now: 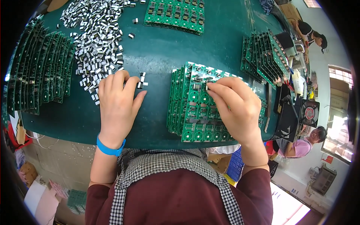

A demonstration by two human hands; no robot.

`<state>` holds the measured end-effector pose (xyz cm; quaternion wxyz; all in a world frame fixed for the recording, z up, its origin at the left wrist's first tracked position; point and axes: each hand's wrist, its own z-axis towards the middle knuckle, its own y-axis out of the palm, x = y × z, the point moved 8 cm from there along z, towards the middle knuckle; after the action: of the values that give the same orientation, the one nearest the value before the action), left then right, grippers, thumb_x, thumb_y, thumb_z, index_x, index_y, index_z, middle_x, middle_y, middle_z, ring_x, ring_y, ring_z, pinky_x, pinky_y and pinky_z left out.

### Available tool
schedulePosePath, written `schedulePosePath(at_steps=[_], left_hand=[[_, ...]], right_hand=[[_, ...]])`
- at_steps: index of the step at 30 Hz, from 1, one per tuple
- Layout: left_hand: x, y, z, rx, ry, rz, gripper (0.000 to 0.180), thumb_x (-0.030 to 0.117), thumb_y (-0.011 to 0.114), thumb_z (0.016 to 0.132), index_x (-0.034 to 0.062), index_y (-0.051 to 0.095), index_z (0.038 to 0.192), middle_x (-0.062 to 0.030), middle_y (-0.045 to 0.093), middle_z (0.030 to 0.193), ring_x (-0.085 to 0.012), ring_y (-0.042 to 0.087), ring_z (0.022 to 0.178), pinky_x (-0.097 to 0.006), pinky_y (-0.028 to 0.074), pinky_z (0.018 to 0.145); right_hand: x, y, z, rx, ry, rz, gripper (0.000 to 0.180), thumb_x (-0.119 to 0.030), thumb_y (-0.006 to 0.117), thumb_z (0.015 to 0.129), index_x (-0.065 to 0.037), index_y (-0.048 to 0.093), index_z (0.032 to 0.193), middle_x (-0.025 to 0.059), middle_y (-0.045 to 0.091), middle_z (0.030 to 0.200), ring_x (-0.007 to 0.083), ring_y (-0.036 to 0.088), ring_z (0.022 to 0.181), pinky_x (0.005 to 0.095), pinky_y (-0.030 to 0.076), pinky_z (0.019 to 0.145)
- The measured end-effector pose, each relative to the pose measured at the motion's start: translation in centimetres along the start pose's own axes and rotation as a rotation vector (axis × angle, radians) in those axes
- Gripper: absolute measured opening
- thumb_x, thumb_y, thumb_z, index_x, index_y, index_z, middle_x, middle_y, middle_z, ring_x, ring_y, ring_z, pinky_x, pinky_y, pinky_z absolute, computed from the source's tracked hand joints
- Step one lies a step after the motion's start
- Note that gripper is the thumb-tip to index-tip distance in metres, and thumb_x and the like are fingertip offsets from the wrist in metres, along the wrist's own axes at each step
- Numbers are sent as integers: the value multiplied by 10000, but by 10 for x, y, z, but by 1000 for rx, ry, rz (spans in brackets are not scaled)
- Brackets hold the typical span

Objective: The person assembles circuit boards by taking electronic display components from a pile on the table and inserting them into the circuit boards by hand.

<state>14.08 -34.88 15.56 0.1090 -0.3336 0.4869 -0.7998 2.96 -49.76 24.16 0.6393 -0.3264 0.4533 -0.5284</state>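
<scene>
My left hand (119,98), a blue band on its wrist, rests at the near edge of a heap of small white-and-black digit display modules (98,48). Its thumb stands apart from the fingers; the fingertips are partly hidden among the parts. A few loose modules (142,81) lie between thumb and index finger. My right hand (236,103) pinches a small digit display module (207,86) against the upper part of a green circuit board panel (202,112). Beside it, another display (197,86) sits on the panel. More panels lie stacked underneath.
Leaning rows of circuit board panels stand at the left (41,71) and at the right (265,56). Another panel stack (174,15) lies at the far side of the green tabletop (161,48). A black fan (310,112) and two other people are off to the right.
</scene>
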Motion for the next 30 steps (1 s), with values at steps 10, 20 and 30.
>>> schedulePosePath(at_steps=[10, 20, 30], left_hand=[[0, -4, -3, 28, 24, -40, 249, 71, 741, 694, 61, 606, 904, -68, 508, 967, -243, 490, 929, -393, 357, 867], [29, -29, -10, -6, -66, -954, 249, -67, 693, 728, 5, 683, 967, -103, 675, 901, -191, 650, 789, -279, 517, 713], [60, -34, -24, 23, 120, -969, 391, -72, 714, 703, 7, 601, 1069, -103, 651, 909, -235, 650, 793, -315, 524, 698]], right_hand=[[-2, 5, -6, -10, -39, 8, 228, 17, 677, 674, -24, 661, 898, 61, 623, 840, 219, 633, 722, 306, 518, 598], [-24, -6, -8, 22, -43, 3, 318, -4, 714, 693, -11, 664, 1007, 87, 640, 912, 210, 642, 746, 288, 533, 629], [-47, 4, -21, -97, 95, 601, 262, 76, 723, 725, 15, 663, 972, 138, 665, 909, 173, 654, 815, 262, 548, 705]])
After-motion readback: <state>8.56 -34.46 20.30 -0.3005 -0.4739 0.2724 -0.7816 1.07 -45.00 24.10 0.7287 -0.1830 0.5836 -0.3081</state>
